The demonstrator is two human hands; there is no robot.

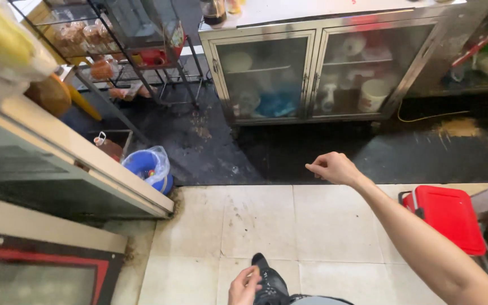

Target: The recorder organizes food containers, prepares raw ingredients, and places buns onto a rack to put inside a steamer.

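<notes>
Head view, looking down at the floor: I see two bare hands. The right hand (pixel 334 168) is stretched out in front over the edge where the pale floor tiles (pixel 266 226) meet the dark wet floor (pixel 312 149), its fingers (pixel 315 167) curled in loosely with the thumb against the forefinger; I see nothing between them. The left hand (pixel 244 287) hangs low at the bottom edge, fingers bent in toward the palm, just beside one dark shoe (pixel 269 282); whether it holds anything I cannot tell.

Straight ahead stands one steel cabinet (pixel 317 34) with two glass doors, crockery blurred behind them. On its worktop (pixel 289 8) I count one dark jar (pixel 213 11). To the left is one blue bucket (pixel 145 165) lined with a clear plastic bag, tucked against the end of a long counter (pixel 80 149). Behind that stands one wire rack (pixel 114 34) carrying bagged food. At the right, near my right forearm, is one red box (pixel 450 217) with a dark handle. One yellow cord (pixel 425 117) trails on the dark floor.
</notes>
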